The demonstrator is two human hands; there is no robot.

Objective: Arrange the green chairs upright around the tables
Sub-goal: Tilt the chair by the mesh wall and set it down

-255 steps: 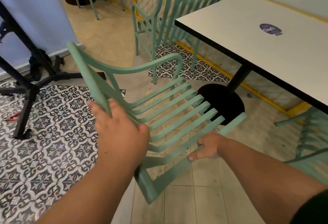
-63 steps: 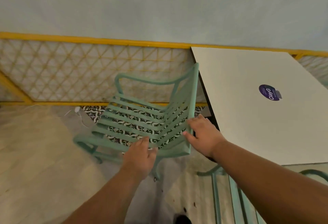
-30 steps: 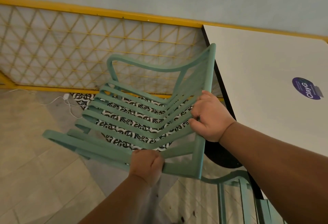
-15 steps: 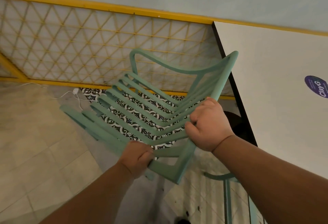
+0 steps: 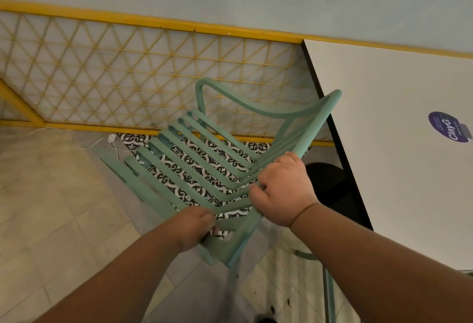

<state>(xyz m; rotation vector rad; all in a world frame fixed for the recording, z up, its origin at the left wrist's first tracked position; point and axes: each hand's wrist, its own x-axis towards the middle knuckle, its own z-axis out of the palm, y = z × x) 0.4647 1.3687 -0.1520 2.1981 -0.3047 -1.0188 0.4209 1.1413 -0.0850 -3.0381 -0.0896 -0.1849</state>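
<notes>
A green slatted chair point(image 5: 204, 159) hangs tilted in the air beside the left edge of a white table point(image 5: 399, 159). My left hand point(image 5: 195, 228) is closed around the near edge of its seat frame. My right hand point(image 5: 282, 191) grips the side rail of its backrest, close to the table's black edge. The chair's curved armrest points toward the wall. Its legs are mostly hidden below the seat.
A yellow lattice fence point(image 5: 143, 77) runs along the pale wall behind the chair. A white cable with a plug point(image 5: 110, 138) lies on the floor at its foot. Part of another green chair point(image 5: 329, 292) shows at the bottom right. The table's black base point(image 5: 330, 184) stands under it.
The chair has swung clockwise and shifted right toward the table over the last second. Both hands keep their grip on it.
</notes>
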